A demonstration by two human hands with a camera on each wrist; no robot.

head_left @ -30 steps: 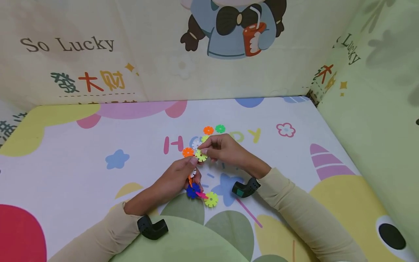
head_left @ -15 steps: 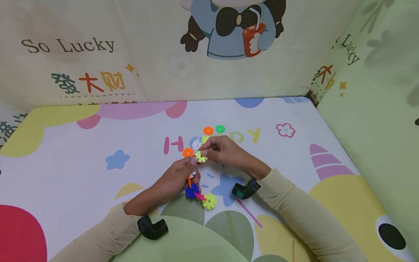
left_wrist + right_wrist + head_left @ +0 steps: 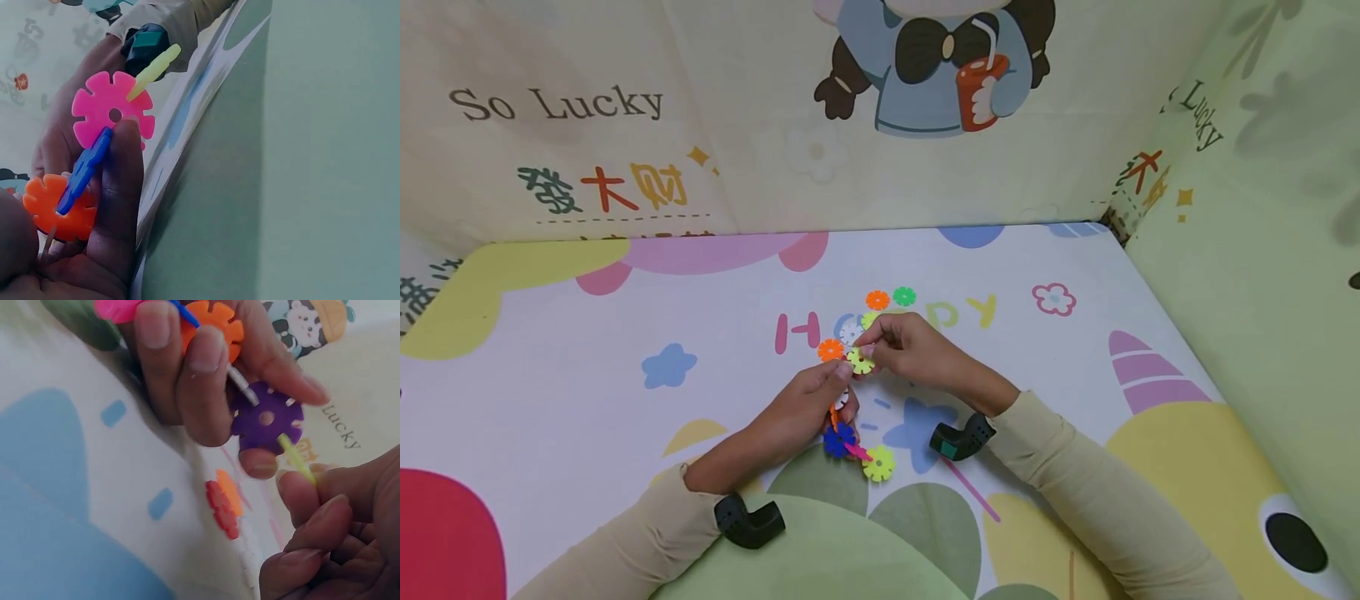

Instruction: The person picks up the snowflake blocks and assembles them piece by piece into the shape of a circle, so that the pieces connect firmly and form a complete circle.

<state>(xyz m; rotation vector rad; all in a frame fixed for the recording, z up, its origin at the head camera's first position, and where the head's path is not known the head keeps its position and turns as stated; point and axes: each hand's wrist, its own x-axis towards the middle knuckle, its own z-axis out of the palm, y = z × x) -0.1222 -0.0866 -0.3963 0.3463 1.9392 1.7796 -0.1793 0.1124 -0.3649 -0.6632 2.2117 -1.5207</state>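
Note:
My left hand [image 3: 811, 400] grips a chain of notched snowflake discs slotted edge to edge. In the left wrist view its hanging part shows a pale yellow disc [image 3: 156, 69], a pink disc [image 3: 97, 109], a blue disc [image 3: 84, 172] and an orange disc [image 3: 47, 199]. A white disc [image 3: 242, 384] leads on to a purple disc [image 3: 270, 422], which lies between the left fingers and thumb. My right hand [image 3: 921, 350] pinches a yellow-green disc [image 3: 297, 461] between thumb and forefinger; its edge meets the purple disc at a notch.
Loose discs lie just beyond my hands: orange [image 3: 877, 300], green [image 3: 905, 296], white [image 3: 851, 333] and another orange [image 3: 831, 350]. A red disc [image 3: 222, 509] shows low in the right wrist view. A printed cloth [image 3: 587, 400] covers the table, with fabric walls behind and right.
Both hands keep almost the same place and hold. The chain's hanging end has sunk slightly down and left, and the right hand has come marginally lower.

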